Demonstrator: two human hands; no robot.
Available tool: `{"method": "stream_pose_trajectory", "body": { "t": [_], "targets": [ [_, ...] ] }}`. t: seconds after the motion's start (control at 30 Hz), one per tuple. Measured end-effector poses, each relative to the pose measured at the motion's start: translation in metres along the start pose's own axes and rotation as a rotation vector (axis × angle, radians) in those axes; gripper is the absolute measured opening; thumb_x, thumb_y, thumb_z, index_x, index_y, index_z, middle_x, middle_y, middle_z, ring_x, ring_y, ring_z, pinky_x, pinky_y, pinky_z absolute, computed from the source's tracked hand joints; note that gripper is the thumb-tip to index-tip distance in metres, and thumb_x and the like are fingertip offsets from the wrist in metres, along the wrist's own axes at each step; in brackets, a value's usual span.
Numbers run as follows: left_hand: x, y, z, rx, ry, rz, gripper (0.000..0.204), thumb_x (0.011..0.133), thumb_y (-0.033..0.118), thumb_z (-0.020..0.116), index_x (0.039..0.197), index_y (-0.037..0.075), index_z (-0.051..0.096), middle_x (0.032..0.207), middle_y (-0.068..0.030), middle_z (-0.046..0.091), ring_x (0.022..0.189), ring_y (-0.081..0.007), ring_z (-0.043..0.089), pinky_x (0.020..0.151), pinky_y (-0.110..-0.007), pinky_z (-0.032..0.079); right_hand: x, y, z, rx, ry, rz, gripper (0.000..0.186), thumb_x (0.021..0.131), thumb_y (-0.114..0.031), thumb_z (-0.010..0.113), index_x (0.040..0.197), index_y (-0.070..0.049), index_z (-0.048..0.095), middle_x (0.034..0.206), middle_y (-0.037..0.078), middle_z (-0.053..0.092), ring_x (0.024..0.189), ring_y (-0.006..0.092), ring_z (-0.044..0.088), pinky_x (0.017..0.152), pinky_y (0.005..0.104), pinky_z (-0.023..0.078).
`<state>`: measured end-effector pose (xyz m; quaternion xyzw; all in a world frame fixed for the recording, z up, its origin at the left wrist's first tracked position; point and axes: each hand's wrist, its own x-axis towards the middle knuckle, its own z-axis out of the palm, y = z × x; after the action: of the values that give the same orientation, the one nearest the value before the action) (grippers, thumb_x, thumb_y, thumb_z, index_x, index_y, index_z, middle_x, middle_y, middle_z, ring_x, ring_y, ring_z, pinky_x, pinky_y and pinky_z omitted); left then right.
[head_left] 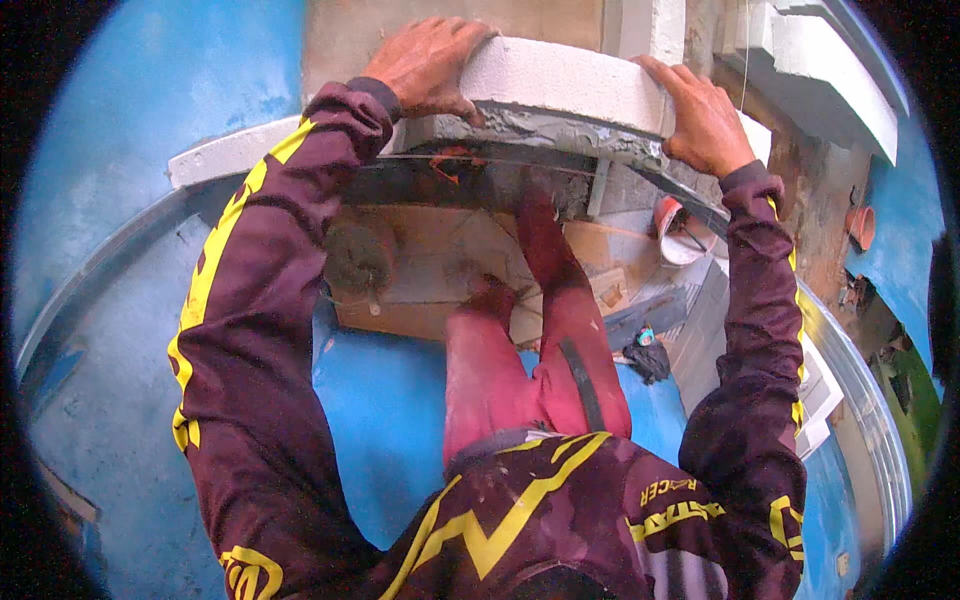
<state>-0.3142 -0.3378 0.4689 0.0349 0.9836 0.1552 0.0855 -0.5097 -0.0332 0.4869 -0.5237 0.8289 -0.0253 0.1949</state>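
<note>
A white rough-faced block (555,72) spans the top middle, with wet-looking grey mortar (560,135) along its lower edge. My left hand (430,70) grips its left end, fingers over the top edge and thumb near the mortar. My right hand (700,115) grips its right part from above, fingers curled over it. Another white block course (220,155) runs to the left. A thin taut line crosses just below the blocks, above a long metal bar (70,280) that looks curved in this view and passes partly behind my arms.
My legs (575,370) are below. A white-and-red bucket (683,240), dark crumpled cloth (648,362) and boards (700,310) lie lower right. White stepped blocks (840,90) and an orange container (860,228) are at right. Blue surfaces (120,110) flank both sides.
</note>
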Motion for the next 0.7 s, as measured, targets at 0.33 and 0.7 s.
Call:
{"method": "stream_pose_trajectory", "body": {
  "t": [0.33, 0.7],
  "targets": [
    [-0.006, 0.023, -0.004, -0.070, -0.187, -0.097, 0.102, 0.055, 0.050, 0.093, 0.132, 0.000, 0.048, 0.119, -0.0216, 0.058, 0.114, -0.0379, 0.055, 0.096, -0.046, 0.046, -0.001, -0.012, 0.013, -0.027, 0.019, -0.098, 0.092, 0.062, -0.007, 0.074, 0.148, -0.020, 0.042, 0.118, 0.015, 0.062, 0.109, 0.0406, 0.060, 0.093, 0.0489, 0.049],
    [-0.016, 0.042, 0.016, -0.182, -0.251, -0.164, 0.101, 0.052, 0.050, 0.093, 0.128, 0.001, 0.049, 0.113, -0.0215, 0.057, 0.108, -0.0373, 0.055, 0.092, -0.046, 0.047, -0.019, -0.025, 0.030, -0.003, -0.109, 0.012, 0.069, 0.069, -0.004, 0.070, 0.135, -0.004, 0.051, 0.111, 0.020, 0.063, 0.101, 0.0383, 0.061, 0.089, 0.0464, 0.051]
  ]
}}
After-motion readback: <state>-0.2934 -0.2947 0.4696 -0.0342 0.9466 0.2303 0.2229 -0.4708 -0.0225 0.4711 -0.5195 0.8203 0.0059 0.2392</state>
